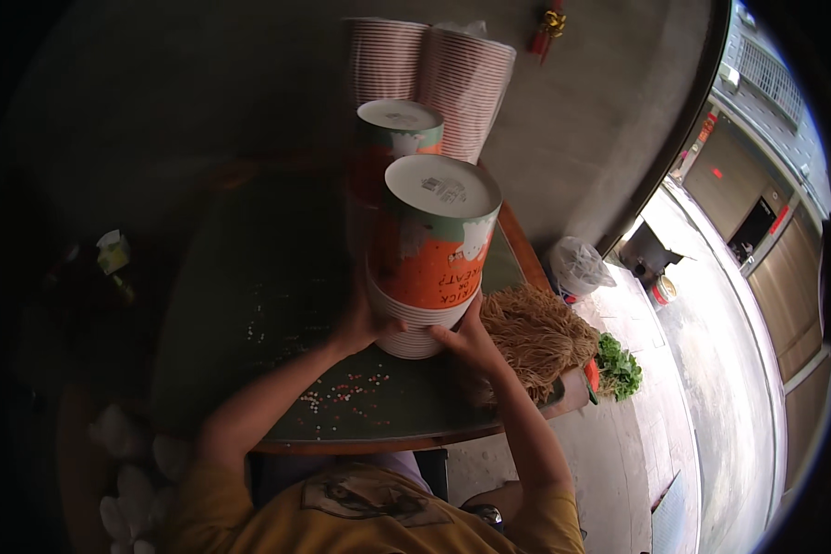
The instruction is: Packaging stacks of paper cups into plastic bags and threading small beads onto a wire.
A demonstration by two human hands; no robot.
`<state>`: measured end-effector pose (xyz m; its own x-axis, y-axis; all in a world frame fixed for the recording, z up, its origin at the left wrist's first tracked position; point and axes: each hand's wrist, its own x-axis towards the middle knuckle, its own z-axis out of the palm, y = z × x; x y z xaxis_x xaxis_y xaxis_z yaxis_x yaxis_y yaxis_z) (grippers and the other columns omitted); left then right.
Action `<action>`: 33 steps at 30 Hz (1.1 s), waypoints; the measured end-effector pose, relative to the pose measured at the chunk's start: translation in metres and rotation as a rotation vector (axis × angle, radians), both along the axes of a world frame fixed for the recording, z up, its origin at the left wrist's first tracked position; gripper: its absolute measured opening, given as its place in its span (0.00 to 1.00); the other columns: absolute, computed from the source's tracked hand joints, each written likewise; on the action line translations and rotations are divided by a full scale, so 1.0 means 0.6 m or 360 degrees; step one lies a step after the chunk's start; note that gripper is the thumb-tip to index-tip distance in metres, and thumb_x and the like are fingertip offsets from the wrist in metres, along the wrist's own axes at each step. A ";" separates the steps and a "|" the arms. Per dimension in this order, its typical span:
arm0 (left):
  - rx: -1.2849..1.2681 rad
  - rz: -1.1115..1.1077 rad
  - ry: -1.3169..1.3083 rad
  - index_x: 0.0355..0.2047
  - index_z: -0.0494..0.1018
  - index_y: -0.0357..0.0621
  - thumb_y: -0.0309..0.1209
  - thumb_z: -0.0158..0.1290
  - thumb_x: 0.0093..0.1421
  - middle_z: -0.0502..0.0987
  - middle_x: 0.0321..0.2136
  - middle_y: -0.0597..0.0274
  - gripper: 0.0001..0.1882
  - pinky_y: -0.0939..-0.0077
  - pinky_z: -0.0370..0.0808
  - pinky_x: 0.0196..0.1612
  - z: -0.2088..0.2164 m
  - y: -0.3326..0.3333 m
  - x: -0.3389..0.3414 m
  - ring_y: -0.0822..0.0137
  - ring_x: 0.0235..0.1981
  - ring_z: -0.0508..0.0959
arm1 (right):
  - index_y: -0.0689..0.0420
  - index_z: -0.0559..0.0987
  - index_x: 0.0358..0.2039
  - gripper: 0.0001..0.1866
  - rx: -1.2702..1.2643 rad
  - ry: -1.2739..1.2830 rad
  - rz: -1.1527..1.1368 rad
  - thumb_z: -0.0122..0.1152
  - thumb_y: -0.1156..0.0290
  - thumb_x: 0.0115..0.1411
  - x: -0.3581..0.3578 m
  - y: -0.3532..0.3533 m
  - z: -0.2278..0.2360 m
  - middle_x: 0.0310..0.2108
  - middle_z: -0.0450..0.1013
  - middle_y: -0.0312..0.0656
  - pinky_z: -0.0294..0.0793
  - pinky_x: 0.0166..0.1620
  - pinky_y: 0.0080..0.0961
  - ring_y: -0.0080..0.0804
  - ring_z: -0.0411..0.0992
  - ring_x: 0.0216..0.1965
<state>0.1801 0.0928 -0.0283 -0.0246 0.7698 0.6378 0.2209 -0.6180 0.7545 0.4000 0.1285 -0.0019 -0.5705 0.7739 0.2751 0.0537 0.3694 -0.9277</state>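
A stack of nested paper buckets (pixel 429 254), turned upside down, stands upright in front of me. The top one is orange and green with a white base facing up, and the white rims of the others show below it. My left hand (pixel 365 321) grips the lower left side of the stack, its fingers partly hidden behind. On the lower right side my right hand (pixel 471 340) holds the same stack with its thumb in front. Whether the stack's bottom touches the table cannot be told. Right behind it is another upturned orange and green bucket stack (pixel 397 138).
Tall stacks of pale, red-lined containers (pixel 466 88) rise by the wall. Small coloured bits (pixel 342 392) lie scattered on the dark green table (pixel 222 351) with its wooden edge. Right of my right hand are brown shaggy fibres (pixel 535 337) and a leafy green bunch (pixel 619 367).
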 end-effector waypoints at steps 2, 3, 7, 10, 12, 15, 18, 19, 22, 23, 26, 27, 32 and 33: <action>-0.0007 -0.0004 0.0000 0.65 0.27 0.38 0.61 0.64 0.39 0.38 0.65 0.44 0.71 0.57 0.45 0.67 -0.010 -0.008 -0.013 0.52 0.67 0.43 | 0.62 0.28 0.64 0.61 0.0054 -0.0052 -0.0005 0.69 0.58 0.51 -0.013 -0.012 0.005 0.64 0.43 0.52 0.45 0.66 0.38 0.42 0.44 0.66; -0.0031 -0.0046 -0.0042 0.65 0.26 0.38 0.61 0.65 0.39 0.37 0.65 0.44 0.72 0.57 0.45 0.67 -0.014 -0.007 -0.015 0.52 0.67 0.42 | 0.60 0.28 0.64 0.62 0.0020 -0.0037 0.0011 0.70 0.62 0.50 -0.013 -0.013 0.004 0.64 0.43 0.52 0.48 0.65 0.39 0.41 0.46 0.66; -0.0135 0.0094 0.0043 0.65 0.26 0.39 0.61 0.64 0.39 0.36 0.66 0.45 0.72 0.57 0.44 0.67 -0.040 -0.016 -0.058 0.53 0.67 0.42 | 0.60 0.23 0.63 0.62 0.0005 0.0112 0.0207 0.68 0.66 0.51 -0.055 -0.005 -0.001 0.65 0.41 0.51 0.45 0.66 0.39 0.40 0.43 0.66; -0.0127 0.0308 0.0058 0.66 0.29 0.38 0.69 0.59 0.38 0.39 0.65 0.47 0.71 0.57 0.45 0.67 -0.015 -0.047 -0.120 0.54 0.66 0.45 | 0.60 0.27 0.64 0.64 0.0249 0.0175 0.0239 0.72 0.63 0.48 -0.136 0.003 0.002 0.66 0.35 0.52 0.42 0.67 0.39 0.40 0.36 0.68; -0.0098 0.0486 0.0114 0.66 0.32 0.37 0.71 0.56 0.40 0.42 0.65 0.45 0.70 0.56 0.46 0.66 -0.019 -0.053 -0.180 0.54 0.66 0.47 | 0.61 0.29 0.65 0.64 0.0392 0.0224 0.0293 0.73 0.62 0.47 -0.195 0.025 0.004 0.65 0.39 0.54 0.43 0.67 0.38 0.42 0.38 0.68; 0.0008 0.0718 0.0167 0.65 0.35 0.36 0.71 0.54 0.42 0.45 0.64 0.44 0.68 0.56 0.48 0.65 -0.004 -0.040 -0.268 0.53 0.65 0.49 | 0.62 0.32 0.65 0.65 0.0535 0.0346 0.0310 0.74 0.59 0.44 -0.295 0.057 0.018 0.66 0.39 0.55 0.41 0.67 0.38 0.43 0.38 0.68; -0.0054 0.0643 0.0159 0.66 0.31 0.39 0.69 0.57 0.41 0.40 0.65 0.44 0.69 0.57 0.48 0.65 0.002 0.000 -0.344 0.53 0.66 0.47 | 0.63 0.35 0.65 0.64 0.0349 0.0270 0.0285 0.72 0.51 0.44 -0.376 0.101 0.005 0.66 0.38 0.59 0.41 0.67 0.40 0.50 0.37 0.68; -0.0103 0.0616 0.0087 0.66 0.31 0.39 0.68 0.56 0.42 0.39 0.66 0.45 0.68 0.56 0.47 0.65 0.011 0.011 -0.354 0.53 0.66 0.46 | 0.63 0.35 0.65 0.64 0.0371 0.0280 0.0277 0.72 0.51 0.44 -0.388 0.119 0.007 0.66 0.38 0.59 0.41 0.67 0.40 0.50 0.37 0.68; -0.0165 0.0686 0.0136 0.67 0.32 0.41 0.68 0.53 0.46 0.41 0.66 0.47 0.64 0.56 0.47 0.65 -0.032 0.082 -0.398 0.53 0.67 0.44 | 0.65 0.34 0.65 0.64 0.0440 0.0167 0.0133 0.70 0.47 0.45 -0.410 0.161 -0.005 0.66 0.36 0.61 0.39 0.68 0.40 0.52 0.36 0.68; -0.0171 0.0664 0.0133 0.67 0.32 0.41 0.68 0.53 0.46 0.41 0.66 0.47 0.64 0.56 0.47 0.65 -0.043 0.094 -0.403 0.53 0.67 0.44 | 0.65 0.34 0.65 0.64 0.0557 0.0153 0.0026 0.69 0.47 0.46 -0.407 0.171 -0.015 0.66 0.36 0.61 0.38 0.68 0.41 0.53 0.35 0.68; -0.0319 0.0491 -0.0024 0.67 0.32 0.42 0.67 0.53 0.47 0.39 0.67 0.49 0.63 0.56 0.45 0.66 -0.064 0.121 -0.407 0.54 0.68 0.41 | 0.67 0.34 0.64 0.63 0.0664 0.0091 -0.0147 0.69 0.48 0.47 -0.389 0.173 -0.020 0.66 0.36 0.62 0.37 0.68 0.41 0.53 0.34 0.68; -0.0302 0.0468 0.0057 0.67 0.32 0.42 0.66 0.55 0.46 0.37 0.67 0.48 0.64 0.57 0.44 0.66 -0.069 0.128 -0.411 0.54 0.68 0.41 | 0.67 0.34 0.64 0.62 0.0664 0.0056 -0.0202 0.69 0.50 0.48 -0.379 0.165 -0.025 0.66 0.36 0.62 0.36 0.68 0.40 0.53 0.34 0.68; -0.0271 0.0367 0.0326 0.67 0.35 0.42 0.66 0.55 0.45 0.39 0.66 0.46 0.63 0.57 0.43 0.66 -0.062 0.172 -0.372 0.52 0.67 0.43 | 0.65 0.35 0.64 0.58 0.0517 0.0150 -0.0222 0.69 0.60 0.50 -0.321 0.158 -0.024 0.66 0.37 0.59 0.37 0.68 0.38 0.48 0.35 0.69; -0.0185 0.0364 0.0395 0.67 0.37 0.41 0.67 0.55 0.44 0.42 0.66 0.45 0.63 0.56 0.44 0.66 -0.055 0.186 -0.357 0.52 0.67 0.44 | 0.65 0.35 0.64 0.58 0.0495 0.0188 -0.0189 0.69 0.62 0.49 -0.304 0.163 -0.022 0.65 0.39 0.57 0.40 0.68 0.37 0.46 0.37 0.68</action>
